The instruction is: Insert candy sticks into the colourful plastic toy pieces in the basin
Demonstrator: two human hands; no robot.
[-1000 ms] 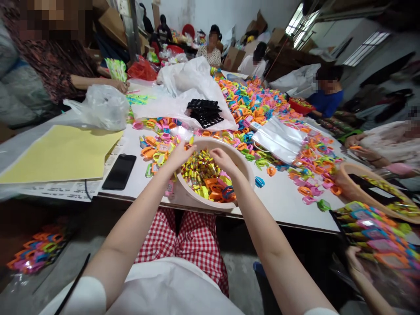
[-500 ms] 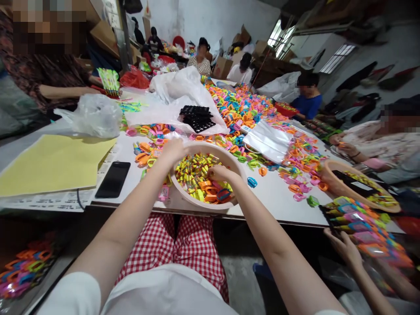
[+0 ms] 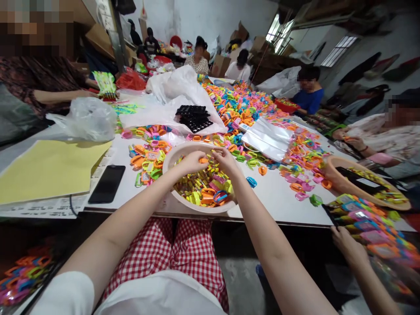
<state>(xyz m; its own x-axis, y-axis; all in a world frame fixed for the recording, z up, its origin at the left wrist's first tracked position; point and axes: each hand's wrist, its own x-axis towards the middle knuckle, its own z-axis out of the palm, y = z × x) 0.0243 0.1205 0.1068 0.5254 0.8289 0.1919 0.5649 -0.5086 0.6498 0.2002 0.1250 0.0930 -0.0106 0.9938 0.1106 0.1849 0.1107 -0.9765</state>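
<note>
A pale round basin (image 3: pixel 203 209) stands at the front edge of the white table, holding many small yellow pieces (image 3: pixel 193 183) and some larger plastic cases, among them an orange one (image 3: pixel 208 196). Over the basin's upper left part, my left hand (image 3: pixel 194 162) is closed on a small orange piece (image 3: pixel 203 160). Just right of it, my right hand (image 3: pixel 225 161) is above the yellow pieces with its fingers bent together; what they hold is too small to make out. The two hands are close together but apart.
A phone (image 3: pixel 106 184) and a yellow sheet (image 3: pixel 52 170) lie left. Behind the basin are black trays (image 3: pixel 194 118) and a heap of colourful cases (image 3: pixel 234 105). At right, a co-worker's hand (image 3: pixel 350 249) holds a filled rack (image 3: pixel 370 225) near an orange basin (image 3: pixel 333 173).
My left hand has moved from the basin's far left rim to over its middle, now with an orange piece. My right hand has risen from the pieces toward the far side.
</note>
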